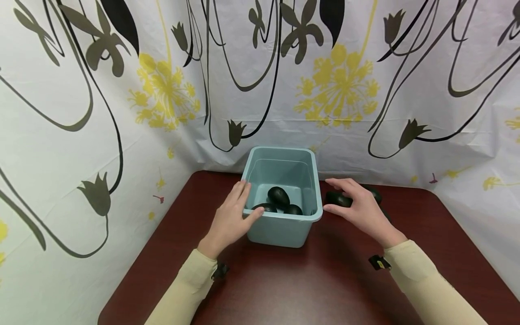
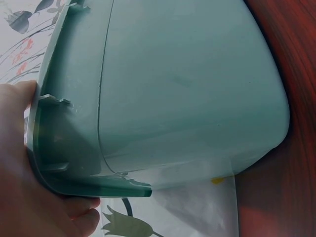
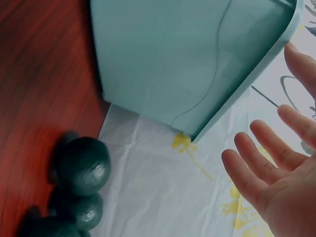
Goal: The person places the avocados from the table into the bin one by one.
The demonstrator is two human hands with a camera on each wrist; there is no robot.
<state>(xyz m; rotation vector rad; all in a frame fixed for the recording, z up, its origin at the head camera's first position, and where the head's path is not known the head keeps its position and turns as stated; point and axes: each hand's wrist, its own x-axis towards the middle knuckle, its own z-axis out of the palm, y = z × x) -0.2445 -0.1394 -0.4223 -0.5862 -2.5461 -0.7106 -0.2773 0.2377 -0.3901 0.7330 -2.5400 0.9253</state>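
Observation:
A light teal plastic bin (image 1: 280, 231) stands at the middle of a dark red table (image 1: 308, 280), with three dark green avocados (image 1: 278, 196) inside. My left hand (image 1: 233, 212) rests on the bin's near left corner, fingers straight along the rim and thumb over the front edge. The left wrist view shows the bin wall (image 2: 187, 84) close up, with the left hand (image 2: 19, 187) against its rim. My right hand (image 1: 357, 205) hovers open just right of the bin, over more avocados (image 1: 338, 199) lying on the table. In the right wrist view the right hand's fingers (image 3: 256, 163) are spread and empty, apart from the avocados (image 3: 81, 165).
A white curtain (image 1: 260, 90) with black and yellow flower prints encloses the table at the back and both sides, and its hem lies on the table behind the bin (image 3: 163, 59). Both forearms wear cream sleeves. Bare tabletop extends toward me.

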